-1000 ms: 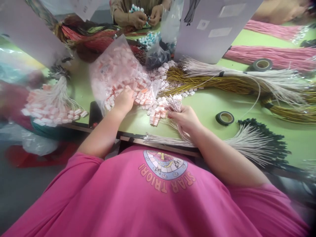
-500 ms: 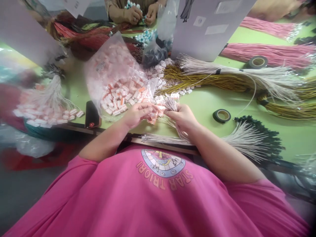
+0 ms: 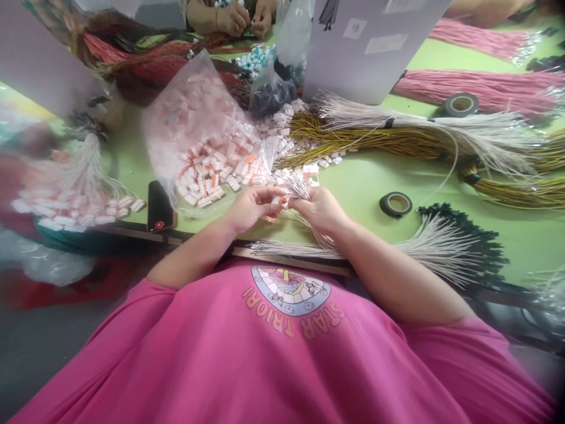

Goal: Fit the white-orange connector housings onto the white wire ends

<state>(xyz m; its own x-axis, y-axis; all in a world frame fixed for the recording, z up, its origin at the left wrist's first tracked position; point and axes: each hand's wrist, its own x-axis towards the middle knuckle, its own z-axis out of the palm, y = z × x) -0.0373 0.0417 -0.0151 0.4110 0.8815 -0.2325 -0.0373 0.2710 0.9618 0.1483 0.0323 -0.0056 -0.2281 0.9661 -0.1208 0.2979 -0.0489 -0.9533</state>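
My right hand (image 3: 321,211) is closed around a bundle of white wires (image 3: 296,187), whose bare metal-tipped ends fan out past the thumb. Close beside it, my left hand (image 3: 252,209) has thumb and fingers drawn together on a small white-and-orange plastic connector (image 3: 276,202), partly covered by the fingertips. Just beyond both hands, loose white-and-orange connectors (image 3: 212,174) spill from a clear plastic bag (image 3: 183,109). More white wires (image 3: 295,248) lie along the table edge, below the right hand.
Left are a phone (image 3: 160,206) and a wire bunch with connectors (image 3: 79,203). Right are black tape (image 3: 396,204), white wires with black connectors (image 3: 463,244), and yellow (image 3: 375,144) and pink wire bundles (image 3: 481,88). A grey divider (image 3: 362,53) stands behind; a co-worker's hands (image 3: 245,20) are opposite.
My left thumb and fingers have closed together near the wire tips. The bundle's ends have tipped slightly leftward in my right hand. The whole view has shifted a little.
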